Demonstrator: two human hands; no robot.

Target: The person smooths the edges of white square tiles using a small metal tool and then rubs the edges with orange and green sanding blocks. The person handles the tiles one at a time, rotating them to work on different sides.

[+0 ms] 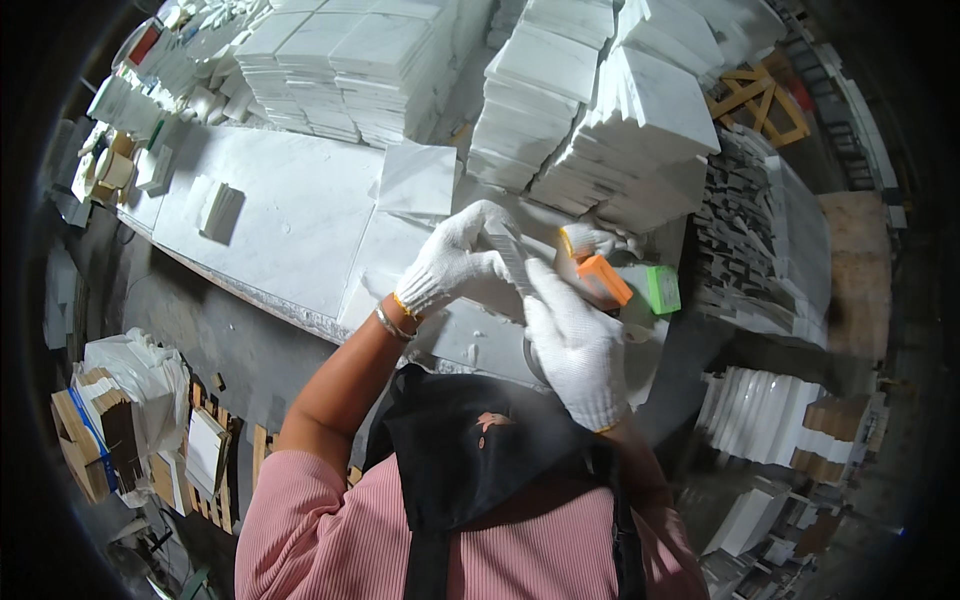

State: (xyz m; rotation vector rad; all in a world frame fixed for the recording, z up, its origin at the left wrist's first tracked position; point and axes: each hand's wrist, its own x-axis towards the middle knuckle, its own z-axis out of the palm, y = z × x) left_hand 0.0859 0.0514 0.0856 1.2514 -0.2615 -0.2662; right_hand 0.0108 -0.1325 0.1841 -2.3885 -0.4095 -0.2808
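The tile [511, 258] shows as a narrow, pale grey strip, seen almost edge-on, with fine lines along it; its broad faces are mostly hidden. It is held up above the near edge of the table [285, 215], between the two hands. The left hand [455, 258] is closed on it, fingers bent over its upper end and thumb toward its near side. The right hand [572, 330] lies along its lower end, fingers touching it; how firmly they press, I cannot tell. Both wear white knit gloves, the cuffs edged in yellow-orange. The table is smooth, pale and faintly veined. Beyond stand stacks [350, 70] of flat, square, grey-veined white tiles. Right of the hands sit an orange block [607, 281] and a green block [664, 289], both box-shaped, near a crumpled glove [592, 240].
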